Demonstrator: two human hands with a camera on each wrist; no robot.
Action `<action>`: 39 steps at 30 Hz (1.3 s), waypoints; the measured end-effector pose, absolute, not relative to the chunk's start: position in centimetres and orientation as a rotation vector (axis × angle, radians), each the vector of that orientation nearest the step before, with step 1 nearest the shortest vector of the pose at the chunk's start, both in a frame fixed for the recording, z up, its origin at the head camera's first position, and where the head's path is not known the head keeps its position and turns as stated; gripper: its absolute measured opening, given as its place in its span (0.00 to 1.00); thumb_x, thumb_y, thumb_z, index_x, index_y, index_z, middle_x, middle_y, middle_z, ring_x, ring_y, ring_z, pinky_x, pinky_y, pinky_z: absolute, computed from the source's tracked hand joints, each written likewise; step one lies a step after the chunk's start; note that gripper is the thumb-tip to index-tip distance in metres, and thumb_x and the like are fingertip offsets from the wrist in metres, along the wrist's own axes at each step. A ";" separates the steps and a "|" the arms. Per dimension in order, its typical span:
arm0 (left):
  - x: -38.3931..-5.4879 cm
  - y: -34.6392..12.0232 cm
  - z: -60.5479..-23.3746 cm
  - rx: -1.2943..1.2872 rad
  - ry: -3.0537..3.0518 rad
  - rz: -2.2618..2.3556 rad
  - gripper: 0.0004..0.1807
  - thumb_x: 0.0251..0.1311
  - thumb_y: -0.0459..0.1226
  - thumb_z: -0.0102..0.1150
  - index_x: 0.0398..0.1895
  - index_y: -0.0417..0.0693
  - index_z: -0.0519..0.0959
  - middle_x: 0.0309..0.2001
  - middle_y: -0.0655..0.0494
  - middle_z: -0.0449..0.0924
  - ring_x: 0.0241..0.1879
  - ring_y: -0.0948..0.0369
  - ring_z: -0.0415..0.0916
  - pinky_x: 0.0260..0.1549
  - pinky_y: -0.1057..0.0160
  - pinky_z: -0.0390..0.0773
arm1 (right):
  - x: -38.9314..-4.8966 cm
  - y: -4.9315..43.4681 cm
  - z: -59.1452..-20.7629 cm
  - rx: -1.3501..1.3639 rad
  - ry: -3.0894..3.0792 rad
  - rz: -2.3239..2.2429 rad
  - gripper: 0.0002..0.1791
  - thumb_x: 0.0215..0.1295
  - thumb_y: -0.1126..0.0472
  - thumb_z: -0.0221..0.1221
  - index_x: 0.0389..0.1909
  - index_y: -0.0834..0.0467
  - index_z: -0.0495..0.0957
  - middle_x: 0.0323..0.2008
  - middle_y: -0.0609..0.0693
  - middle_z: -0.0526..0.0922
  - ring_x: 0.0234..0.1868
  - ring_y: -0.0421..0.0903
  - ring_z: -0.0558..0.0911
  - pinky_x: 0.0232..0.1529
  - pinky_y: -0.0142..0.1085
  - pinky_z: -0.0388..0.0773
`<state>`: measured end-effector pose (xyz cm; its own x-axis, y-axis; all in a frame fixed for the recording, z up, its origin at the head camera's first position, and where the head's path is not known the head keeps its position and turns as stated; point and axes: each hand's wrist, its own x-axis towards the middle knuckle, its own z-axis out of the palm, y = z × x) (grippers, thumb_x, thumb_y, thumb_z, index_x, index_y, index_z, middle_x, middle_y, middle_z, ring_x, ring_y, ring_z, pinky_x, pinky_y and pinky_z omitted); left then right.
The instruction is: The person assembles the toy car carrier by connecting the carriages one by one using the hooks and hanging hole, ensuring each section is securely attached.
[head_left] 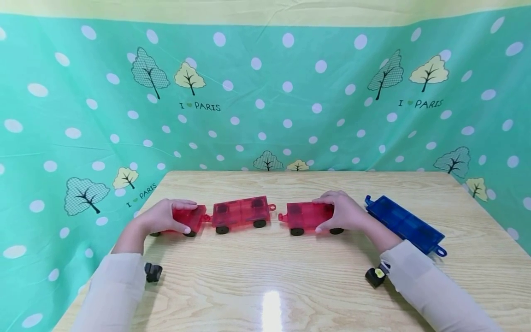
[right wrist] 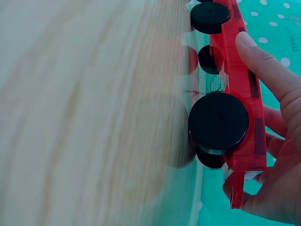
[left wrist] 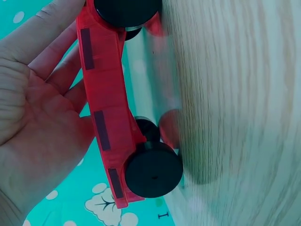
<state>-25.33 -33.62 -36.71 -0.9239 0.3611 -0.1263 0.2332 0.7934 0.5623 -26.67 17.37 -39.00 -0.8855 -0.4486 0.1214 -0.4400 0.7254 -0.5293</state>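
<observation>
Three red see-through toy train cars with black wheels stand in a row on the table. My left hand (head_left: 168, 216) grips the leftmost red car (left wrist: 106, 103) across its width, thumb on the near side. That car's right end meets the coupling of the middle red car (head_left: 242, 214), whose ring points right. My right hand (head_left: 341, 213) holds the rightmost red car (right wrist: 240, 89) between thumb and fingers near its right end. The hook on its left end faces the middle car's ring, with a small gap between them.
A blue toy train car (head_left: 405, 225) lies slantwise at the right, beyond my right forearm, with a hook at its far end and a ring at its near end. The wooden table (head_left: 232, 286) ends at a green dotted cloth (head_left: 265, 92) behind and at the left.
</observation>
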 end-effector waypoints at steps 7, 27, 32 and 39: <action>-24.8 -33.4 -36.7 0.477 2.815 0.786 0.43 0.45 0.45 0.78 0.67 0.44 0.71 0.68 0.41 0.66 0.69 0.38 0.55 0.55 0.44 0.73 | -26.6 17.1 -38.9 -0.747 2.909 -0.849 0.43 0.37 0.45 0.79 0.59 0.54 0.79 0.57 0.57 0.76 0.58 0.58 0.69 0.55 0.52 0.72; -22.5 -29.7 -36.4 0.442 2.838 1.226 0.35 0.51 0.45 0.75 0.64 0.51 0.76 0.65 0.46 0.70 0.67 0.43 0.59 0.49 0.45 0.78 | -26.4 16.8 -39.0 -0.733 2.911 -0.825 0.44 0.37 0.43 0.79 0.60 0.52 0.79 0.56 0.55 0.76 0.57 0.57 0.70 0.51 0.51 0.76; -22.4 -29.1 -36.5 0.500 2.821 1.304 0.33 0.52 0.45 0.74 0.63 0.51 0.77 0.64 0.47 0.70 0.67 0.44 0.59 0.52 0.43 0.75 | -26.4 16.7 -39.0 -0.724 2.907 -0.826 0.44 0.37 0.43 0.79 0.60 0.52 0.78 0.56 0.55 0.76 0.57 0.57 0.70 0.49 0.50 0.77; -22.0 -27.5 -36.6 0.597 2.820 1.391 0.30 0.53 0.42 0.74 0.61 0.49 0.78 0.62 0.49 0.72 0.66 0.47 0.61 0.55 0.39 0.71 | -26.3 16.8 -39.0 -0.705 2.900 -0.816 0.45 0.37 0.43 0.79 0.61 0.52 0.78 0.56 0.55 0.76 0.57 0.57 0.70 0.49 0.50 0.77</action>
<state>-22.01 -27.53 -36.65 -0.9288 0.3029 0.2134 0.3537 0.5531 0.7543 -26.33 16.76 -38.98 -0.8951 -0.4395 0.0752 -0.4142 0.7571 -0.5052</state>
